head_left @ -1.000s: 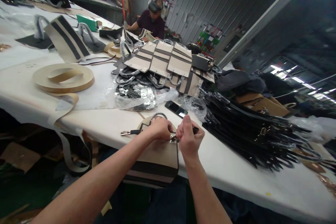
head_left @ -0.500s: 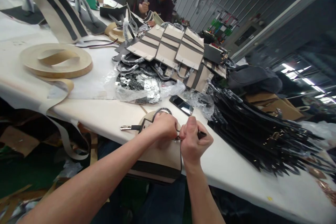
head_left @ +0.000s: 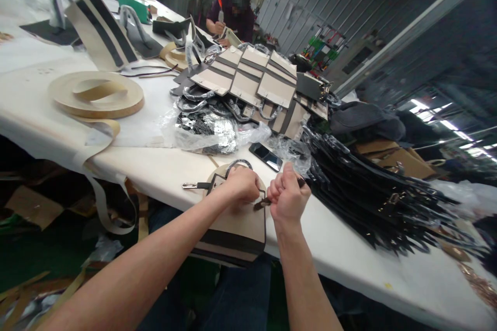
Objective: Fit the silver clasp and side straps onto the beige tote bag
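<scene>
A beige bag panel (head_left: 238, 225) with dark stripes lies at the table's near edge and overhangs it. Above it a wrapped looped handle (head_left: 239, 163) shows. My left hand (head_left: 244, 184) is closed on the panel's upper part beside this handle; its fingertips are hidden. My right hand (head_left: 288, 194) is wrapped in a fist round a slim dark hand tool (head_left: 262, 204), whose tip points left at the panel's upper right corner. The tool's exact kind is unclear. A black strap with a metal end (head_left: 191, 185) sticks out to the left of the panel.
Beyond my hands lie a phone (head_left: 265, 156), a plastic bag of metal-ended straps (head_left: 207, 132) and stacked bag panels (head_left: 248, 80). Black straps (head_left: 373, 196) are heaped at right. A tape roll (head_left: 95, 94) sits at left. A co-worker (head_left: 233, 13) works across the table.
My right fist has turned slightly, and more of the tool's tip now shows beside the panel. My left hand stays on the panel. The camera view has shifted a little.
</scene>
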Demonstrator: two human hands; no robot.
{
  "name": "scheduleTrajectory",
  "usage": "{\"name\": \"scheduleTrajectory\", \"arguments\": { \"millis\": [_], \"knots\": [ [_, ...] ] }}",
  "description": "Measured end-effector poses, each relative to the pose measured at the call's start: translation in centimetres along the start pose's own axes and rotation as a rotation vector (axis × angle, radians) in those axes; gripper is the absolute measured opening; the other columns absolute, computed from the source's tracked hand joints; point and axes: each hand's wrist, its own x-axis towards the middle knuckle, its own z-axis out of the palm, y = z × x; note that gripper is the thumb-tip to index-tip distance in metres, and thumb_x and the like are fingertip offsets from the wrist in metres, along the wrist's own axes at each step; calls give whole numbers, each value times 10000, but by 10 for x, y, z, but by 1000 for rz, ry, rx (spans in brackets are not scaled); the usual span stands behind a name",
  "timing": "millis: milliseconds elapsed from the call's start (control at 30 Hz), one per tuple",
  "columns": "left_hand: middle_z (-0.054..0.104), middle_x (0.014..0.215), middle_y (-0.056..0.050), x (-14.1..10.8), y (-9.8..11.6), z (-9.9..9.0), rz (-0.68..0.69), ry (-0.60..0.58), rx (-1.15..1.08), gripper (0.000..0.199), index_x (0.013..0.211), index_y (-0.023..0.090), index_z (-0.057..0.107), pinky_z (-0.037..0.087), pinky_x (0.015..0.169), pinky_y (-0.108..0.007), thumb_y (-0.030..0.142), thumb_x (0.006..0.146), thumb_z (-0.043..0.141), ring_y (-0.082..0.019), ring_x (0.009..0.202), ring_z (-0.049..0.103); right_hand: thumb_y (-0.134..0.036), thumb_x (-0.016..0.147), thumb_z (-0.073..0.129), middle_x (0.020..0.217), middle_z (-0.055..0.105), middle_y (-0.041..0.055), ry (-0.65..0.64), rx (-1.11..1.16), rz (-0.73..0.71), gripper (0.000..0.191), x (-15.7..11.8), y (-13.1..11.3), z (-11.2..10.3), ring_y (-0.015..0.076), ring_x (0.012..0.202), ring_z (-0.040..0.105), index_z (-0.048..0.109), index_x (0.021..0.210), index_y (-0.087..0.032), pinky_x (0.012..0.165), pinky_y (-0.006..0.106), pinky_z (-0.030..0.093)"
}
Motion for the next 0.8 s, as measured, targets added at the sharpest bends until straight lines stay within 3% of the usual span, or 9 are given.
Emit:
{"name": "scheduleTrajectory", "arguments": {
  "millis": [133, 300, 367, 433, 600, 800],
  "knots": [
    [800, 1238, -68, 0, -4, 5, 18, 26, -3, 372, 1136, 298, 858, 468, 1222, -438, 214, 775, 830, -335, 1290, 668, -662, 872, 891, 497, 289, -123, 73, -23, 106, 727, 23, 17, 4, 50, 364, 238, 337, 642, -252, 298, 196, 173],
    [807, 1184, -46, 3, -8, 8, 24, 40, 5, 333, 1126, 322, 863, 498, 1180, -427, 281, 796, 839, -332, 1235, 699, -700, 1008, 736, 476, 230, -146, 71, -94, 502, 705, 63, 32, 4, 34, 389, 152, 290, 664, -277, 324, 179, 117],
    [814, 1169, -40, 3, -8, 5, 29, 10, 9, 337, 1132, 321, 864, 505, 1168, -415, 281, 798, 844, -324, 1222, 708, -733, 1050, 643, 476, 217, -141, 34, -99, 558, 703, 66, 25, 4, 29, 392, 138, 278, 651, -284, 339, 177, 109],
    [821, 1167, -41, 2, -6, 2, 35, -19, 1, 348, 1134, 310, 867, 514, 1160, -400, 250, 792, 845, -313, 1205, 718, -753, 1039, 642, 487, 224, -137, 12, -76, 470, 713, 60, 14, 5, 32, 391, 147, 276, 654, -279, 338, 184, 118],
    [817, 1256, -25, -2, -2, -5, 24, -31, 2, 412, 1121, 322, 870, 485, 1213, -387, 166, 740, 854, -306, 1273, 696, -685, 939, 815, 500, 294, -106, -22, -119, -127, 725, 21, -3, 9, 61, 366, 256, 316, 627, -262, 324, 235, 183],
    [808, 1270, -62, -3, -5, -3, 52, -26, 13, 412, 1170, 305, 859, 471, 1243, -448, 187, 777, 826, -345, 1317, 671, -631, 1026, 744, 503, 385, -55, -37, -346, -303, 654, -14, 10, 7, 103, 414, 385, 420, 606, -249, 407, 278, 307]
  ]
}}
